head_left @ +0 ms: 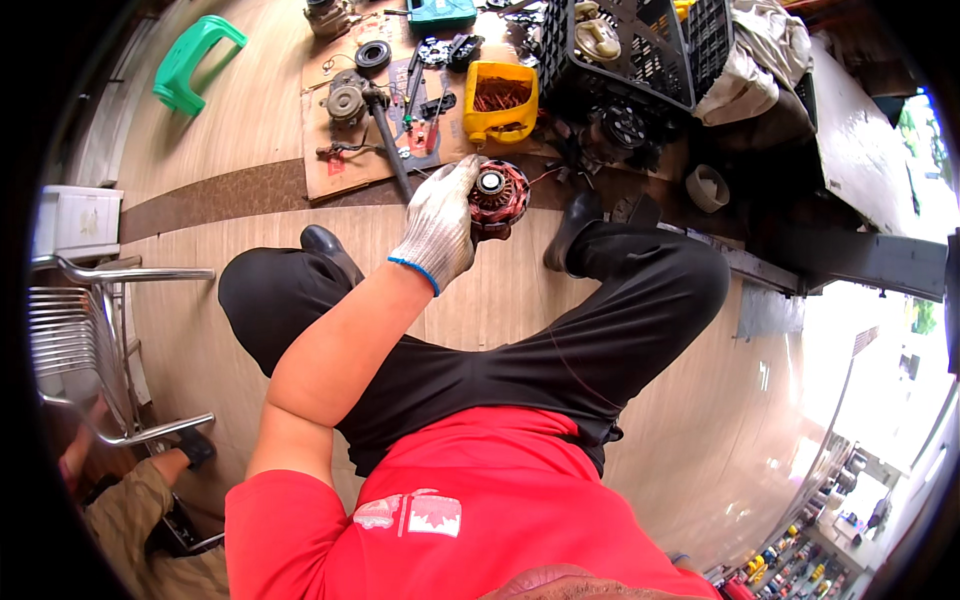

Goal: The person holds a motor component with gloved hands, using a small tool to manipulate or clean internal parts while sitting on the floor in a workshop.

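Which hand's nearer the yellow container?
Left: the gloved left hand, holding a copper-wound part, is just short of the yellow container. The right hand is out of view.

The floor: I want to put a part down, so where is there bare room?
Bare floor lies between the green stool and the cardboard, and between the person's two feet, nearer the body than the gloved left hand. Crowded: the cardboard, with metal parts and the yellow container, and around the black crate.
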The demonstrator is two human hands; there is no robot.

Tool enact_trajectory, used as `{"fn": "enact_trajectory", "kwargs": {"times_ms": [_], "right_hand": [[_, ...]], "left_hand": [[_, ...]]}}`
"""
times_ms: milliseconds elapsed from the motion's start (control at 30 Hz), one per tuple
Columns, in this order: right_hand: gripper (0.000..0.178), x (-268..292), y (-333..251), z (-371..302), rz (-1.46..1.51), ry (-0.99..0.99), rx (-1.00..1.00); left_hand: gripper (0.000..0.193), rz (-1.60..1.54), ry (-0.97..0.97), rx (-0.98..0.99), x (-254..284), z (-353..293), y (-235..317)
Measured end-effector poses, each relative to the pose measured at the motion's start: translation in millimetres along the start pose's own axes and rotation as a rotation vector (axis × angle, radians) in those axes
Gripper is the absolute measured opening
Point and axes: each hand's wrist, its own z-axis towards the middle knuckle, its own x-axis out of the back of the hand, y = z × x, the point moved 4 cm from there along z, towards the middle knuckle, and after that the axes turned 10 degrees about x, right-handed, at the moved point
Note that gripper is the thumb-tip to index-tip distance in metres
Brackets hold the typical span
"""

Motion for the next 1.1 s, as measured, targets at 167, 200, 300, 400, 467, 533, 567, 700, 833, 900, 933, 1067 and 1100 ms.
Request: {"fn": "enact_trajectory", "kwargs": {"times_ms": [167, 200, 300, 400, 467, 533, 567, 700, 833, 900, 933, 1067, 1100], "right_hand": [[0.038, 113.8, -47.2, 57.8, 0.361, 0.390, 0.086], [0.039, 144.6, -68.1, 67.6, 0.529, 0.556, 0.154], [0.043, 270.9, -182.1, 41.1, 1.155, 0.950, 0.648], [0.042, 383.1, -321.1, -160.1, 1.168, 1.162, 1.154], [0.045, 423.4, -391.8, -261.2, 1.208, 1.214, 1.771], [0.039, 444.2, -452.2, -348.3, 1.032, 1.251, 1.861], [0.036, 452.4, -479.0, -373.9, 1.040, 1.140, 1.953], [0.029, 474.3, -574.4, -448.3, 0.629, 1.275, 2.149], [0.037, 466.0, -636.5, -434.9, 0.440, 1.292, 1.927], [0.037, 452.7, -647.4, -426.5, 0.295, 1.197, 1.919], [0.038, 445.8, -646.8, -424.9, 0.310, 1.171, 1.966], [0.034, 428.6, -638.1, -428.3, 0.176, 0.947, 1.983], [0.034, 421.4, -637.5, -427.4, 0.119, 0.984, 2.035]], "left_hand": [[0.028, 0.023, 0.022, -0.001, 5.8, -7.2, 3.0], [0.030, 0.048, -0.005, -0.012, 3.8, -8.7, 2.6], [0.032, 0.076, -0.037, -0.002, 2.8, -4.3, -2.1], [0.028, 0.050, 0.002, -0.002, -1.0, -3.7, -0.6], [0.028, 0.019, 0.019, -0.019, -2.1, 2.0, -1.2], [0.029, 0.022, -0.010, -0.029, 0.4, 2.2, 0.5], [0.028, 0.038, -0.008, -0.021, -0.4, 1.7, 1.2], [0.027, 0.040, 0.078, -0.054, 7.5, 0.5, 4.1], [0.027, 0.029, 0.109, -0.094, 21.6, 5.7, 3.0], [0.027, 0.057, 0.139, -0.129, 28.5, 1.4, 7.9], [0.027, 0.017, 0.091, -0.140, 40.4, 8.4, 4.8], [0.027, 0.035, 0.185, -0.130, 62.4, 4.5, 7.5], [0.027, 0.049, 0.200, -0.133, 64.7, 2.7, 7.4]]}}
